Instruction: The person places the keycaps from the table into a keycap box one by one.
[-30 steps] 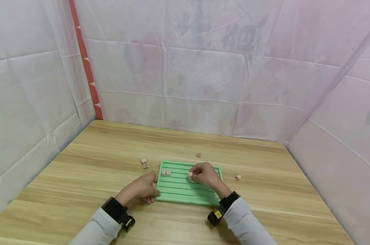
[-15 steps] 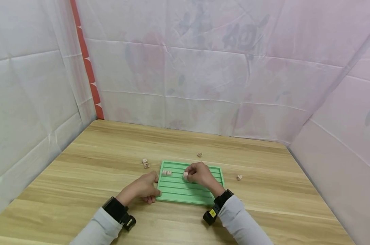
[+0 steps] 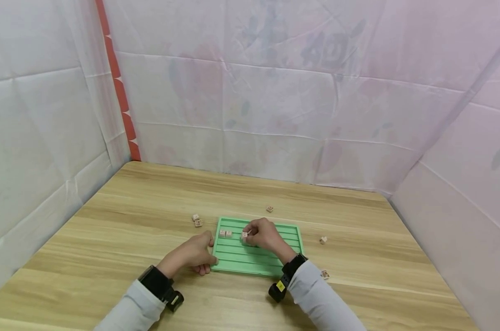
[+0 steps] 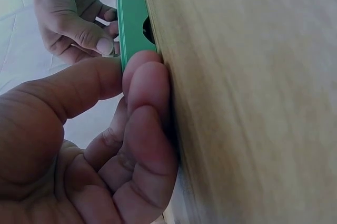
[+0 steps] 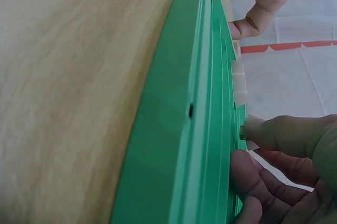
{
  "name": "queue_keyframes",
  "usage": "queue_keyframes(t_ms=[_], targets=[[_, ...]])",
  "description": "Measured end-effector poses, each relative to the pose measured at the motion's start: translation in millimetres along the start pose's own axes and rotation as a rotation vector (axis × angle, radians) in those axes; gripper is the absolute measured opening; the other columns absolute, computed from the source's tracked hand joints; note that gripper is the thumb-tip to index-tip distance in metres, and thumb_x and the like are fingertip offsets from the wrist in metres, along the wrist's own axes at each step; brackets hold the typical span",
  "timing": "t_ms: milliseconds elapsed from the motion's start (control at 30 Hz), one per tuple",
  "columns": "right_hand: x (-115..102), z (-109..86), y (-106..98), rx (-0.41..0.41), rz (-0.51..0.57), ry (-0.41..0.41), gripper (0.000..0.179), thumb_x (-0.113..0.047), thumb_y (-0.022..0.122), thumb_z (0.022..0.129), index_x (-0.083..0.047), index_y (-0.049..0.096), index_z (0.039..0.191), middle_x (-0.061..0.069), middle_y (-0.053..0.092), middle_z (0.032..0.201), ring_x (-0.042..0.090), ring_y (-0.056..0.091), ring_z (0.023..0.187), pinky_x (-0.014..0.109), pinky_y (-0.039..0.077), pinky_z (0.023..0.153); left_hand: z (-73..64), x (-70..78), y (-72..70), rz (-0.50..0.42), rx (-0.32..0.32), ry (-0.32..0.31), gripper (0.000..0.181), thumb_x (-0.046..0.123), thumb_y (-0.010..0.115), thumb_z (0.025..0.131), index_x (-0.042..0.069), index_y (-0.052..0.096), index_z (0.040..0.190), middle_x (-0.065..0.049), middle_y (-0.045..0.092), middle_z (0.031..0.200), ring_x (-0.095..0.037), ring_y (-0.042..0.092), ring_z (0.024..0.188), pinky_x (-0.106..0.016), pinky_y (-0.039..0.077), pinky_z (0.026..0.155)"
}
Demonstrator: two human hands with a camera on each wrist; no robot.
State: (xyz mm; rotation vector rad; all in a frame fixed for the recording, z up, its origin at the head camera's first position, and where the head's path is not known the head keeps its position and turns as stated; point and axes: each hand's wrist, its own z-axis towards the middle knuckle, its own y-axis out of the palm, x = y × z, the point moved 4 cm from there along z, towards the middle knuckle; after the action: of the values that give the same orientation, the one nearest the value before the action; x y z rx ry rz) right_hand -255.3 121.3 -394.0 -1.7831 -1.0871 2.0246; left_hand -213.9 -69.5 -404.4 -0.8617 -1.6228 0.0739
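A green tray [image 3: 245,265] with raised parallel ridges lies on the wooden table. My left hand [image 3: 193,252] grips its left edge, thumb at the near corner; in the left wrist view curled fingers [image 4: 150,139] sit against the tray's side. Between thumb and fingertips, my right hand [image 3: 265,235] pinches a small pale pink keycap [image 3: 244,235] over one of the upper rows. Two similar keycaps [image 3: 225,234] stand side by side in that row at the left, a short gap away. In the right wrist view the held keycap [image 5: 251,145] is mostly hidden by the thumb.
Two loose keycaps [image 3: 197,220] lie left of the tray's far corner. Another keycap [image 3: 270,209] is behind the tray, one [image 3: 323,240] to its right, and one [image 3: 325,274] beside the right sleeve. White sheeting [image 3: 233,101] walls the table's back and sides.
My right hand has moved left along the tray with the keycap, closer to the pair. A keycap beside the right sleeve has come into view. The left hand stays put.
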Motion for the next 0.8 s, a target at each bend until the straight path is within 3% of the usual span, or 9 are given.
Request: queue_keyframes(t_ms=[800], targets=[[-9, 16.0, 17, 0.004, -0.064, 0.000, 0.007, -0.004, 0.071, 0.080, -0.004, 0.069, 0.087, -0.001, 0.058, 0.069, 0.012, 0.049, 0.057, 0.025, 0.039, 0.050, 2.0, -3.6, 0.0, -0.013, -0.005, 0.000, 0.032, 0.001, 0.068, 0.080, 0.001, 0.040, 0.096, -0.010, 0.059, 0.056, -0.015, 0.055, 0.041, -0.026, 0.044, 0.038]])
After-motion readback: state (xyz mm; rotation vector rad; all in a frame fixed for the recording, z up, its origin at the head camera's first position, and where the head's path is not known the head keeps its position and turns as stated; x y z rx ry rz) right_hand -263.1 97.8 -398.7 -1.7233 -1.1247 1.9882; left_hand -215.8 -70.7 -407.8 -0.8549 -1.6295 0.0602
